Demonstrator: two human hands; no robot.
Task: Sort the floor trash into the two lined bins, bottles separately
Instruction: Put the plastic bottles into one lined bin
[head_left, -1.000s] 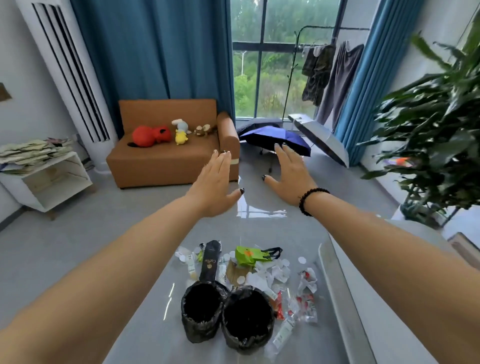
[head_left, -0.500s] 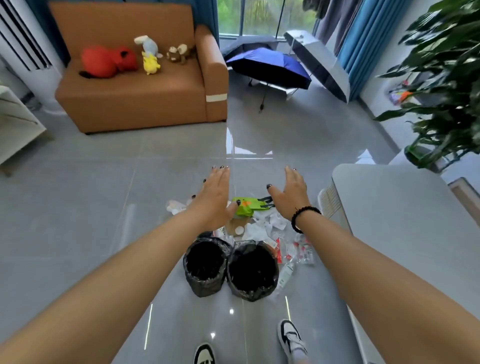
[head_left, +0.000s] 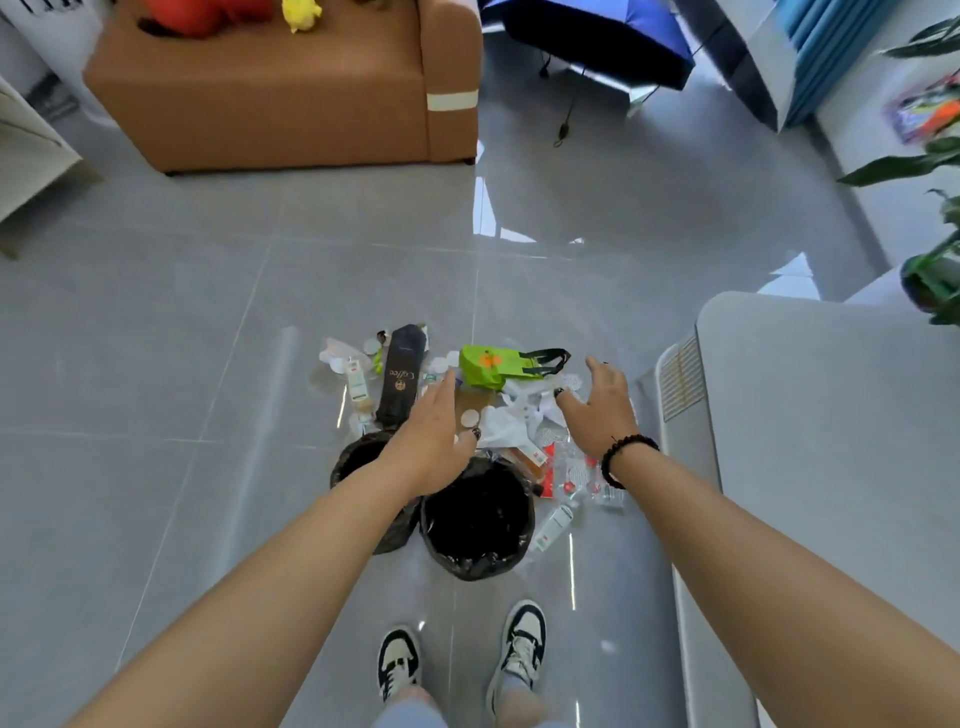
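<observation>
Two black-and-white sneakers (head_left: 511, 654) are standing nearest, now wholly in view, just short of two black-lined bins (head_left: 478, 519) sitting side by side. Left hand (head_left: 434, 441) and right hand (head_left: 597, 410), both flat-fingered and carrying nothing, are hovering lower than half a second ago over the floor trash (head_left: 498, 410): bottles (head_left: 357, 382), a black coffee pouch (head_left: 401, 376), a green bag (head_left: 491, 366). Farthest, a brown sofa (head_left: 291, 98) and a blue umbrella (head_left: 597, 36) are sliding toward the top edge.
</observation>
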